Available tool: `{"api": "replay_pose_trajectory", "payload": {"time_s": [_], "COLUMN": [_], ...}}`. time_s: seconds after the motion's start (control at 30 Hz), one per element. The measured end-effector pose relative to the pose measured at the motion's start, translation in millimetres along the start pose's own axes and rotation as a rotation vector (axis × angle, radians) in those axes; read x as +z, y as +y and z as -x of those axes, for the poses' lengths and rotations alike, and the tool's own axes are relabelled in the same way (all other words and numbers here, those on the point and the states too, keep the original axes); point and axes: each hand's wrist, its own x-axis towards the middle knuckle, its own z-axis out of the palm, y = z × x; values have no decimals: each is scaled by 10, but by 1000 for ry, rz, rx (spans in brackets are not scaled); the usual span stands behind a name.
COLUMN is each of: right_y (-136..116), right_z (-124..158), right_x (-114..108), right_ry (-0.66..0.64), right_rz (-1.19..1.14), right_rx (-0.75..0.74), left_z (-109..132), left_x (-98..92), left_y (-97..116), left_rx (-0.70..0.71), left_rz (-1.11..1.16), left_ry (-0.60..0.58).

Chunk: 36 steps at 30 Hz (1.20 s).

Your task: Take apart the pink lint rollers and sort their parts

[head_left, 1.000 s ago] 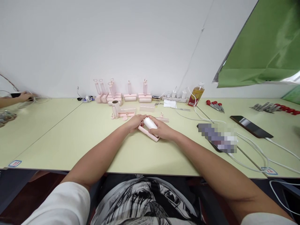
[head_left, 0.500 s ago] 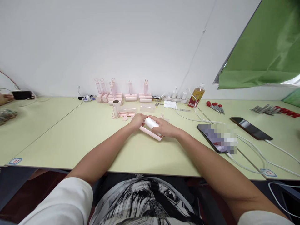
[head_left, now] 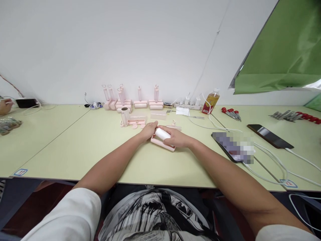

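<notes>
Between my hands is a pink lint roller frame (head_left: 163, 145), held just above the table. A white sticky-paper roll (head_left: 162, 134) lies slanted along the frame's far side. My left hand (head_left: 149, 131) grips the left end of the frame, its thumb at the roll's end. My right hand (head_left: 177, 137) is wrapped round the right part of the roll, and its fingers hide that end. Behind my hands lie a pink roller part (head_left: 136, 122), a clear cover (head_left: 158, 115) and an upright paper roll (head_left: 124, 117) with a brown core.
Several pink lint rollers (head_left: 140, 103) stand along the wall. A drink bottle (head_left: 211, 101), a power strip (head_left: 192, 106) and red-handled tools (head_left: 231, 113) are at the back right. Two phones with white cables lie right, one phone (head_left: 269, 136) farther out. Another person's hand (head_left: 5, 106) is far left.
The frame has turned a little in my hands, so more of its inside shows. My fingers have shifted slightly on the roll. The other person's hand has risen slightly.
</notes>
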Motion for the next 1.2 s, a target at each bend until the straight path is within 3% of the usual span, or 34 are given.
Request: {"api": "replay_pose_trajectory", "payload": {"time_s": [0.23, 0.4, 0.47, 0.57, 0.7, 0.87, 1.2], "right_y": [92, 91, 77, 57, 39, 3, -18], "right_z": [-55, -60, -53, -45, -40, -21, -16], "right_x": [3, -3, 15, 42, 46, 14, -8], "right_ry": [247, 347, 352, 328, 272, 245, 208], "right_rz": [-62, -171, -172, -193, -314, -402, -415], "right_rx": [104, 142, 137, 135, 193, 228, 172], "left_z": [92, 162, 172, 165, 137, 117, 60], "left_x": [-136, -1, 28, 10, -44, -66, -67], "left_y": [-40, -21, -2, 7, -14, 0, 42], "left_rx": [148, 118, 114, 245, 395, 493, 493], "left_rz": [125, -1, -99, -265, -427, -435, -563], "left_ry": [-202, -153, -77, 14, 22, -4, 92]}}
